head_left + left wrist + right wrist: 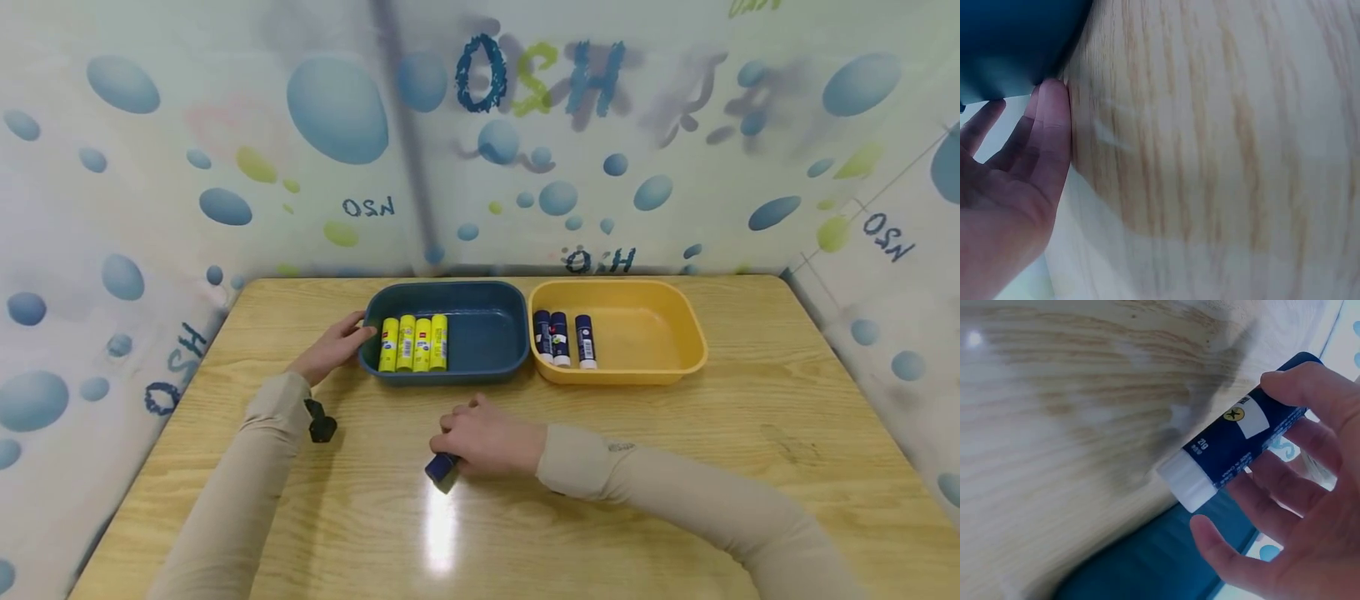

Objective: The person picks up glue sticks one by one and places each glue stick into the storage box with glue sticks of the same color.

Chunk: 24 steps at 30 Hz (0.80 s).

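In the head view my right hand (491,437) holds a dark blue glue stick (441,467) over the table, in front of the blue tray (450,379). The right wrist view shows thumb and fingers pinching this glue stick (1244,434) near one end, its white end pointing away from the thumb. My left hand (333,346) is at the blue tray's left end. Its fairly straight fingers touch the outer wall of the tray (1010,50) in the left wrist view. Several yellow glue sticks (405,343) stand side by side in the tray's left half.
Right beside the blue tray is a yellow-orange tray (637,321) with 3 dark blue glue sticks (586,342) at its left side. Both trays stand at the back of the wooden table (360,517), before a patterned wall covering (487,192). A small black object (321,423) shows by the left wrist.
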Each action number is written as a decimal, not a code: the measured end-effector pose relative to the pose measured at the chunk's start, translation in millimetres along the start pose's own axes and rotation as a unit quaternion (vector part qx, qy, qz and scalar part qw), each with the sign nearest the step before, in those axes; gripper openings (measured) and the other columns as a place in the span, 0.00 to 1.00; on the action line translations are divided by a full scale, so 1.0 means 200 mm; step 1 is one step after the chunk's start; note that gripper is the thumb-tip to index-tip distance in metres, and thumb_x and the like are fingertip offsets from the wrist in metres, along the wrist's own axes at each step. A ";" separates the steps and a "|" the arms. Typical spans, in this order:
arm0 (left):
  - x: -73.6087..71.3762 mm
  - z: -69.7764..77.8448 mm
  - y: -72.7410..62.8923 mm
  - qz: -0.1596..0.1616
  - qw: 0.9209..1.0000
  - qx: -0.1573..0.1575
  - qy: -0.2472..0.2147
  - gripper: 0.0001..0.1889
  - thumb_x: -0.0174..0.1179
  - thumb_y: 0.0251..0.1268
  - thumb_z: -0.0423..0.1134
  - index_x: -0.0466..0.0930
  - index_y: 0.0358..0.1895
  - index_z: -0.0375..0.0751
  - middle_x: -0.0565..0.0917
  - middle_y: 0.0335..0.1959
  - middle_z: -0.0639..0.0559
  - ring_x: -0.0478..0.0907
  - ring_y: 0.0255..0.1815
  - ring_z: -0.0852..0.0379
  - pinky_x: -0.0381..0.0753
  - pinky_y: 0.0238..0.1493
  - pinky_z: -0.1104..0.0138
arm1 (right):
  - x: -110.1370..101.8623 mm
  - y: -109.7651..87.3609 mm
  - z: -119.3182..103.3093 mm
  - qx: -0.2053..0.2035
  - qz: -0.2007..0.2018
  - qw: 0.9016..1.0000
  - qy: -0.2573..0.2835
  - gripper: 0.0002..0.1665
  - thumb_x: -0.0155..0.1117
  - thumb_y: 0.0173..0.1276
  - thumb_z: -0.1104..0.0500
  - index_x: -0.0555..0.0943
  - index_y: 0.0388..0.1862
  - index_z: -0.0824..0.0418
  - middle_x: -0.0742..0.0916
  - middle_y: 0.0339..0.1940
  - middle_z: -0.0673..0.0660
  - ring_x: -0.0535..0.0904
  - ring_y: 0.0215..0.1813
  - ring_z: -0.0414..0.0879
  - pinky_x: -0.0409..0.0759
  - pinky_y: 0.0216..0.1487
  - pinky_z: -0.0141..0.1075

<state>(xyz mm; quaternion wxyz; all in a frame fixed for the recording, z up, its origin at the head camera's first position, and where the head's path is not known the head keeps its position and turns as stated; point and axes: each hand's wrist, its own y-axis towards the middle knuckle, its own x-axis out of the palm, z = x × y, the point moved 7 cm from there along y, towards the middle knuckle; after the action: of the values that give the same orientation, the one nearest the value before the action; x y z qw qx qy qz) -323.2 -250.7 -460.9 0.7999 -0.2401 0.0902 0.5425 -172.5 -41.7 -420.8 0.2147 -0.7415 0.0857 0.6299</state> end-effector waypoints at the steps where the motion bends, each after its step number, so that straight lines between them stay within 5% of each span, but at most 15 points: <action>1: 0.00 0.00 0.00 0.003 1.000 -0.001 0.004 0.34 0.45 0.76 0.49 0.47 0.77 0.37 0.69 0.56 0.33 0.74 0.43 0.54 0.76 0.43 0.66 | 0.00 -0.01 0.01 0.003 -0.002 1.000 0.006 0.17 0.65 0.67 0.53 0.81 0.54 0.48 0.83 0.46 0.48 0.75 0.47 0.42 0.71 0.54 0.45; 17: 0.00 0.01 -0.01 0.002 1.000 -0.010 0.003 0.32 0.45 0.75 0.48 0.50 0.76 0.39 0.65 0.64 0.29 0.71 0.57 0.42 0.76 0.49 0.62 | -0.03 -0.20 0.13 0.031 0.000 0.999 0.039 0.14 0.67 0.65 0.53 0.81 0.49 0.52 0.82 0.39 0.47 0.74 0.39 0.39 0.73 0.42 0.37; 24: 0.00 0.01 0.00 -0.004 1.000 -0.007 0.000 0.32 0.44 0.75 0.48 0.50 0.76 0.38 0.65 0.64 0.29 0.72 0.55 0.44 0.77 0.46 0.64 | -0.03 -0.26 0.17 0.033 0.012 0.999 0.036 0.13 0.68 0.64 0.53 0.80 0.45 0.53 0.80 0.35 0.46 0.72 0.34 0.39 0.71 0.36 0.33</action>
<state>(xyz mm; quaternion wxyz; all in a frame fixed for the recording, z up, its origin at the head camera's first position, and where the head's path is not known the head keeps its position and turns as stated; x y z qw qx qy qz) -322.8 -248.9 -458.8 0.8001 -0.2465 0.0855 0.5401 -183.0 18.0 -407.0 0.2282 -0.7548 0.1234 0.6024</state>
